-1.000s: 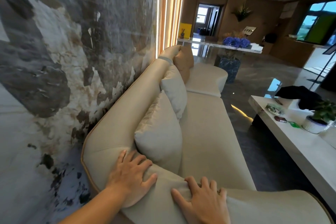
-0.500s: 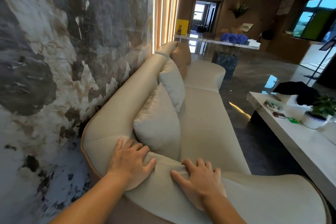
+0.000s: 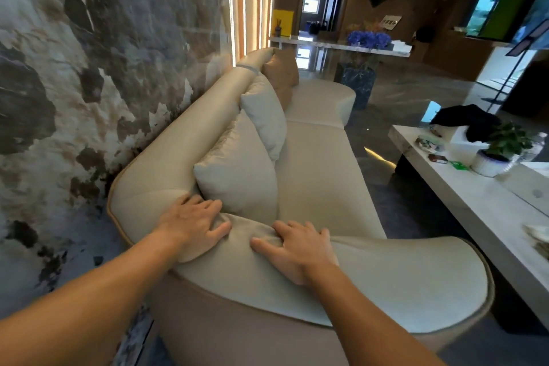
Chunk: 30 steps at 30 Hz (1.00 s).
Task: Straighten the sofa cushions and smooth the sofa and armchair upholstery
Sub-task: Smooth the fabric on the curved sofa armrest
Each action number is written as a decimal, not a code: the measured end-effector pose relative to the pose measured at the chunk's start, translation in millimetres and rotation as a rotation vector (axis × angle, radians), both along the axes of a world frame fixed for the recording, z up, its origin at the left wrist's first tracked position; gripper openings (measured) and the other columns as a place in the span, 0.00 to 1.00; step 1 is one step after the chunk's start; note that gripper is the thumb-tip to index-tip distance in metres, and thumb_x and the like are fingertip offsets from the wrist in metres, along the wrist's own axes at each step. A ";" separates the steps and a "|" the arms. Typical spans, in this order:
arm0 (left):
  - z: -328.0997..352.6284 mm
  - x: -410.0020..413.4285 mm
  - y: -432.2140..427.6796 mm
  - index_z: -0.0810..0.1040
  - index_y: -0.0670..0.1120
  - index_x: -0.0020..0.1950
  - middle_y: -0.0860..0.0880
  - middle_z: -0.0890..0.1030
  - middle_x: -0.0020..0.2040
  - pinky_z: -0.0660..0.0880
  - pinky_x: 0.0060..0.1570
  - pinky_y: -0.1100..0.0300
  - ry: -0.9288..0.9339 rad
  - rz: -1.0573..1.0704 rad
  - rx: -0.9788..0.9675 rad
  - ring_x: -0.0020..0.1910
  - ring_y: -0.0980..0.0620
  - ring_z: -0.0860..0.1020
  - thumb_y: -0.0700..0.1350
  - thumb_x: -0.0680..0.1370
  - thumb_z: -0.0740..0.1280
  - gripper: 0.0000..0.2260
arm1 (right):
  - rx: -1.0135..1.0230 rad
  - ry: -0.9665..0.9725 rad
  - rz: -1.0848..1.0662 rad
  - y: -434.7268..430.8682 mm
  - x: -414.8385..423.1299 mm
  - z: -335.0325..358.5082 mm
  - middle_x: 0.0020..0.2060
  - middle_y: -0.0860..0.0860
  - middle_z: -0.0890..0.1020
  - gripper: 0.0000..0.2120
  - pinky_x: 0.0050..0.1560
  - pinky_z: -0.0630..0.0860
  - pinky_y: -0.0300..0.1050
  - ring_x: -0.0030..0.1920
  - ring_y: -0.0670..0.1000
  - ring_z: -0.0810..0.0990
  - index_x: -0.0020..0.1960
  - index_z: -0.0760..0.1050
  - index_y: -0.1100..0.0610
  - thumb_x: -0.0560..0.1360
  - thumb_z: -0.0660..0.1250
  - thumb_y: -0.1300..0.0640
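Item: long cream-beige upholstered sofa [image 3: 315, 163], set against a dark marble-patterned wall panel [image 3: 89, 68], seen from its near armrest end.

Near armrest [image 3: 386, 282]: broad, rounded, tan piping along the edge. Both hands lie on top of it.

Left hand [image 3: 193, 226]: open, palm down, fingers spread, resting where armrest meets backrest, fingertips just beside the nearest cushion. A fold of fabric bunches between thumb and the other hand.

Right hand [image 3: 300, 249]: open, palm down, fingers spread flat on the armrest top, thumb toward the left hand. Neither hand grips anything.

Cushions, in a row against the backrest:
- square cream cushion [image 3: 237, 175], nearest, upright, leaning on the backrest;
- second cream cushion [image 3: 264, 113], touching behind the first;
- tan-brown cushion [image 3: 282, 71], at the far end.

Seat: smooth, bare.

Surroundings: white marble low table [image 3: 475, 211] to the right, well apart from the sofa, bearing a small potted green plant [image 3: 502, 151] and a black cloth [image 3: 466, 119]. Blue flowers [image 3: 368, 38] on a distant counter.
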<state>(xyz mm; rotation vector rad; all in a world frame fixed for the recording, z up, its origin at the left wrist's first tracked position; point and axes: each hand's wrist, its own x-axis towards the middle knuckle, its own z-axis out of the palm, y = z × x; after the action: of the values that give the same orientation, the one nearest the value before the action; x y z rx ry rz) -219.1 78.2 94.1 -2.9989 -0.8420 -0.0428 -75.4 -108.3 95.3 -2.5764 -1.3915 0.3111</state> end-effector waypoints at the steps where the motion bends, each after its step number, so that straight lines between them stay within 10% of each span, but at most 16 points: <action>1: 0.7 -0.3 -2.2 0.68 0.55 0.52 0.52 0.78 0.59 0.62 0.63 0.51 -0.014 0.010 0.002 0.60 0.50 0.70 0.68 0.71 0.41 0.26 | 0.005 0.002 0.013 -1.0 0.5 -0.2 0.60 0.49 0.80 0.36 0.60 0.62 0.64 0.62 0.58 0.72 0.56 0.74 0.44 0.66 0.45 0.21; 8: 2.6 4.2 -25.8 0.66 0.56 0.45 0.54 0.78 0.52 0.63 0.58 0.50 -0.058 0.098 0.041 0.56 0.49 0.71 0.68 0.70 0.43 0.21 | 0.056 0.042 0.045 -9.2 8.1 -2.9 0.54 0.46 0.81 0.30 0.57 0.64 0.60 0.58 0.55 0.73 0.46 0.72 0.43 0.66 0.49 0.21; 18: 6.4 3.8 -24.2 0.65 0.55 0.42 0.55 0.76 0.43 0.64 0.55 0.49 -0.111 0.089 0.048 0.50 0.48 0.71 0.67 0.71 0.50 0.17 | -0.013 0.039 0.065 -7.6 10.9 -2.2 0.53 0.43 0.78 0.33 0.56 0.65 0.59 0.54 0.54 0.70 0.57 0.71 0.41 0.67 0.46 0.21; 26: 8.1 17.4 -12.5 0.66 0.55 0.44 0.55 0.78 0.48 0.62 0.56 0.49 -0.070 0.127 0.013 0.54 0.48 0.72 0.67 0.71 0.50 0.17 | -0.033 0.026 0.045 6.7 23.1 -4.5 0.52 0.44 0.77 0.33 0.54 0.65 0.57 0.55 0.54 0.70 0.59 0.71 0.40 0.67 0.46 0.21; 30: 19.1 15.7 -25.0 0.71 0.53 0.61 0.53 0.77 0.61 0.60 0.66 0.46 0.118 0.129 -0.001 0.63 0.49 0.69 0.61 0.78 0.47 0.21 | -0.138 0.016 0.037 1.2 17.2 4.8 0.60 0.48 0.76 0.38 0.60 0.63 0.60 0.60 0.57 0.69 0.68 0.66 0.39 0.68 0.40 0.22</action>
<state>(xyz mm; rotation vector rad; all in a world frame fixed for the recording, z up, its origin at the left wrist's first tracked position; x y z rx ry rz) -203.4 53.2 113.2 -2.9065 -1.0191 0.1365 -58.2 -107.1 100.1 -2.6523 -1.4623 0.4482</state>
